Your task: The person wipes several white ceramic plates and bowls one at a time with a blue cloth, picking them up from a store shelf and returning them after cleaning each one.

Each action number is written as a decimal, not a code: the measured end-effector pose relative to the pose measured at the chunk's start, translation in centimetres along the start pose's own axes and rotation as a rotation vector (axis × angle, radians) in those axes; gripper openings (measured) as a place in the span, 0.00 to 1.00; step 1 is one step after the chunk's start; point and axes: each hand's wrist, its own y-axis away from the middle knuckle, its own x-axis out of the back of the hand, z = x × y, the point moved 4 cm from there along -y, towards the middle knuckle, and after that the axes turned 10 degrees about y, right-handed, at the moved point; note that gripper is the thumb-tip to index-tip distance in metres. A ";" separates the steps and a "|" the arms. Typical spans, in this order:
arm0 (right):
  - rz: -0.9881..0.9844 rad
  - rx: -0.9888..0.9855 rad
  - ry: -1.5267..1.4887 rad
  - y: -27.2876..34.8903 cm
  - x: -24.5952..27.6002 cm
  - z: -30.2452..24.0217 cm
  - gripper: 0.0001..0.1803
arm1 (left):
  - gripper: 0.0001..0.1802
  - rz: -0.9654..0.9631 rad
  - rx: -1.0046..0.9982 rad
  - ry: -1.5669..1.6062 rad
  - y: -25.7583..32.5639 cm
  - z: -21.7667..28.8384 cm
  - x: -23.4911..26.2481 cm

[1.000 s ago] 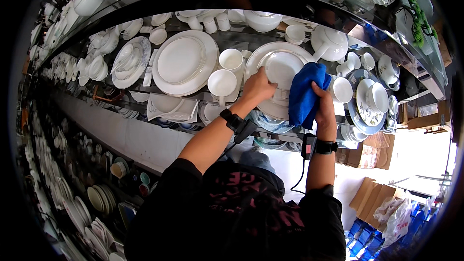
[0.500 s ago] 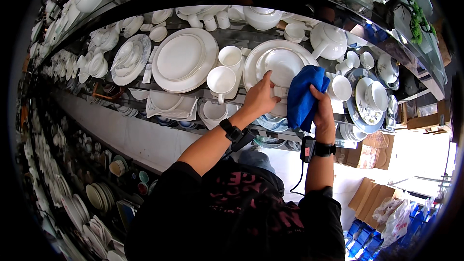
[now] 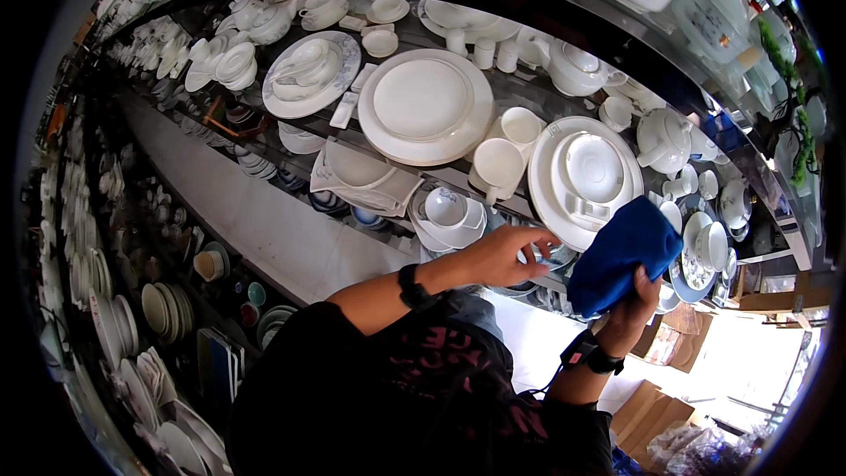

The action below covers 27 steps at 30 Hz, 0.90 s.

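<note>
In the right hand [image 3: 633, 307] is one blue cloth [image 3: 624, 257].

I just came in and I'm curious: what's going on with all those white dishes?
A person's right hand holds a blue cloth by the lower right of a stack of white dishes. The left hand is half open near the stack's lower edge, with nothing seen in it. Two white cups stand to the stack's left.

Glare lower right; dim left; bowed rim
</note>
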 end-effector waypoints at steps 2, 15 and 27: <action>-0.119 0.058 0.035 2.4 -4.1 0.6 0.43 | 0.33 -0.038 -0.010 0.172 4.1 -0.2 2.1; -0.671 0.011 0.592 13.9 -41.4 19.0 0.38 | 0.25 0.668 -0.023 0.005 30.4 -6.3 22.3; -0.475 -0.063 0.507 7.0 -42.2 22.0 0.36 | 0.22 0.691 0.039 0.023 27.1 -6.1 30.4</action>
